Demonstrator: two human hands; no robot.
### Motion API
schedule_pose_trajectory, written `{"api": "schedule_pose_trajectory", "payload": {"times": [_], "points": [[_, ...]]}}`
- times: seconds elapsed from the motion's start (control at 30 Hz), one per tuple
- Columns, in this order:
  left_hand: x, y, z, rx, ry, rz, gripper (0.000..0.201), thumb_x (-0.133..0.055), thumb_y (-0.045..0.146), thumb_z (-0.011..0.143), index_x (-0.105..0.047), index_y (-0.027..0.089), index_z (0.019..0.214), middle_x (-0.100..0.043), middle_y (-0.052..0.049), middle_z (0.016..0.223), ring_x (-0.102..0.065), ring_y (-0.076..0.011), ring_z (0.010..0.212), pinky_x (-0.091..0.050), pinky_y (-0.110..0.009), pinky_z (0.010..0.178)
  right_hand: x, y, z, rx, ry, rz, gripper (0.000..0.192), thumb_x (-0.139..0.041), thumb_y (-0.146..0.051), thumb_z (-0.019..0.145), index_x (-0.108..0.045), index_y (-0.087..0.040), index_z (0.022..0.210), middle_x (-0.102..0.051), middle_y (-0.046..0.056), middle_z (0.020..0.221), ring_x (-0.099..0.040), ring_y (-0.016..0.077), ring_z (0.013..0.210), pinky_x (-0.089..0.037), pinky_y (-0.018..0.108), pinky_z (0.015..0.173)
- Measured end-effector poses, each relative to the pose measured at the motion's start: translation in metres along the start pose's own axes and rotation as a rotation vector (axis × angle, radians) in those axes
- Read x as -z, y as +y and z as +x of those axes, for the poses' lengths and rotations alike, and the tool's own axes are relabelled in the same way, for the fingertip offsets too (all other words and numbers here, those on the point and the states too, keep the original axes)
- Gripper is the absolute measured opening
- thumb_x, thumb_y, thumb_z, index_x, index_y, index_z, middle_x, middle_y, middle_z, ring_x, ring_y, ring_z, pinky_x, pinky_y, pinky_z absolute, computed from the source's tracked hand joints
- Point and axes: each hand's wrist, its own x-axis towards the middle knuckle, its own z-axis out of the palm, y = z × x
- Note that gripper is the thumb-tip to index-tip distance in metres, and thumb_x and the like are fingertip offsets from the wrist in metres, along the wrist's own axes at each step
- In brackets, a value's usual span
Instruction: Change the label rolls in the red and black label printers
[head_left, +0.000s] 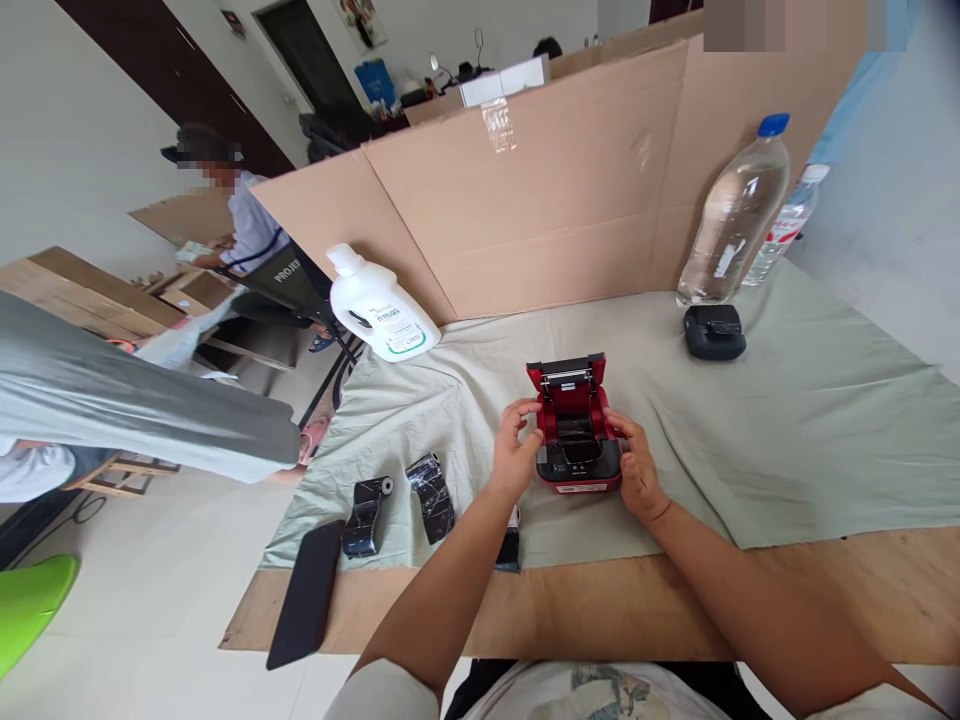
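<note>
A red and black portable printer (579, 465) sits on the cloth in front of me with its lid (566, 375) raised. Inside is a dark roll bay whose contents I cannot clearly make out. My left hand (517, 445) holds the printer's left side, fingers bent against the wall. Against the right side, my right hand (636, 465) grips it with fingertips near the upper edge. Two rolls of black paper, a left one (365, 515) and a right one (431, 498), lie partly unrolled left of my left forearm. Another black roll (508, 552) is mostly hidden by that forearm.
A dark phone-like slab (306, 595) overhangs the table's front left edge. A white jug (382, 305) stands before the cardboard screen (540, 220). On the right are a large bottle (735, 220), a smaller bottle (784, 230) and a black device (714, 332). A person (251, 220) sits at left.
</note>
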Motion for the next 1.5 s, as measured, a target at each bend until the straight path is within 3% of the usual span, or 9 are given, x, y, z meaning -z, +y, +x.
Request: {"api": "schedule_pose_trajectory", "payload": {"times": [0.07, 0.27, 0.4, 0.57, 0.77, 1.0, 1.2, 1.3, 1.5], "points": [[-0.002, 0.012, 0.012, -0.096, -0.028, 0.223, 0.028, -0.048, 0.018, 0.080, -0.064, 0.021, 0.103, -0.064, -0.006, 0.116, -0.056, -0.0216, 0.115, -0.041, -0.040, 0.102, -0.001, 0.000, 0.000, 0.006, 0.009, -0.008, 0.051, -0.027, -0.056, 0.096, -0.048, -0.026, 0.132, -0.051, 0.010, 0.137, -0.048, 0.0289, 0.127, -0.038, 0.055, 0.108], [-0.030, 0.037, 0.047, -0.120, -0.532, 0.937, 0.034, -0.054, 0.015, 0.082, -0.067, 0.023, 0.113, -0.070, -0.006, 0.114, -0.058, -0.0264, 0.112, -0.037, -0.045, 0.101, 0.000, 0.001, -0.001, -0.007, -0.002, 0.016, 0.049, -0.028, -0.056, 0.096, -0.047, -0.027, 0.131, -0.050, 0.010, 0.137, -0.046, 0.0286, 0.128, -0.039, 0.055, 0.107], [-0.043, 0.041, 0.053, -0.100, -0.650, 1.206, 0.035, -0.063, 0.022, 0.077, -0.069, 0.020, 0.112, -0.071, -0.012, 0.104, -0.055, -0.0324, 0.111, -0.035, -0.048, 0.095, 0.000, 0.001, -0.001, 0.000, -0.004, 0.007, 0.049, -0.029, -0.055, 0.096, -0.047, -0.027, 0.131, -0.051, 0.010, 0.137, -0.046, 0.0286, 0.128, -0.038, 0.055, 0.107], [-0.042, 0.038, 0.052, -0.125, -0.641, 1.190, 0.026, -0.065, 0.022, 0.076, -0.071, 0.020, 0.101, -0.070, -0.010, 0.106, -0.053, -0.0321, 0.111, -0.034, -0.049, 0.096, 0.000, 0.001, -0.001, 0.003, -0.002, 0.002, 0.048, -0.029, -0.053, 0.096, -0.047, -0.026, 0.131, -0.051, 0.010, 0.137, -0.047, 0.0285, 0.127, -0.038, 0.055, 0.107], [-0.031, 0.032, 0.044, -0.120, -0.440, 0.729, 0.033, -0.065, 0.012, 0.069, -0.067, 0.021, 0.100, -0.070, -0.004, 0.105, -0.059, -0.0243, 0.106, -0.036, -0.043, 0.103, 0.002, 0.004, -0.003, -0.004, -0.015, 0.002, 0.050, -0.030, -0.056, 0.095, -0.048, -0.026, 0.131, -0.050, 0.010, 0.137, -0.046, 0.0292, 0.128, -0.037, 0.055, 0.107], [0.055, 0.011, 0.021, 0.019, -0.226, -0.149, 0.040, -0.071, 0.034, 0.072, -0.062, 0.020, 0.108, -0.068, -0.006, 0.104, -0.064, -0.0220, 0.095, -0.049, -0.037, 0.087, 0.002, 0.007, -0.004, -0.030, -0.028, 0.032, 0.049, -0.031, -0.054, 0.096, -0.049, -0.024, 0.130, -0.050, 0.011, 0.139, -0.043, 0.0311, 0.132, -0.036, 0.058, 0.108], [0.154, -0.033, 0.005, 0.160, -0.220, 0.602, 0.033, -0.065, 0.029, 0.072, -0.069, 0.019, 0.103, -0.068, -0.010, 0.105, -0.057, -0.0304, 0.110, -0.041, -0.047, 0.100, -0.001, 0.005, -0.004, -0.046, -0.003, 0.036, 0.048, -0.032, -0.055, 0.095, -0.051, -0.024, 0.128, -0.050, 0.010, 0.138, -0.044, 0.0315, 0.130, -0.035, 0.060, 0.108], [0.173, -0.051, -0.007, 0.171, -0.255, 0.953, 0.034, -0.066, 0.024, 0.071, -0.070, 0.023, 0.105, -0.064, -0.009, 0.114, -0.047, -0.0323, 0.122, -0.034, -0.049, 0.107, -0.001, 0.004, -0.003, -0.038, 0.000, 0.021, 0.048, -0.032, -0.054, 0.095, -0.051, -0.024, 0.128, -0.050, 0.010, 0.137, -0.044, 0.0315, 0.130, -0.035, 0.059, 0.108], [0.196, -0.054, -0.028, 0.226, -0.367, 1.024, 0.051, -0.063, 0.031, 0.075, -0.060, 0.024, 0.126, -0.049, -0.010, 0.139, -0.042, -0.0324, 0.131, -0.031, -0.048, 0.111, -0.001, 0.004, -0.003, -0.038, -0.012, 0.033, 0.047, -0.032, -0.053, 0.096, -0.050, -0.024, 0.128, -0.050, 0.010, 0.138, -0.044, 0.0309, 0.130, -0.036, 0.058, 0.108]]}}
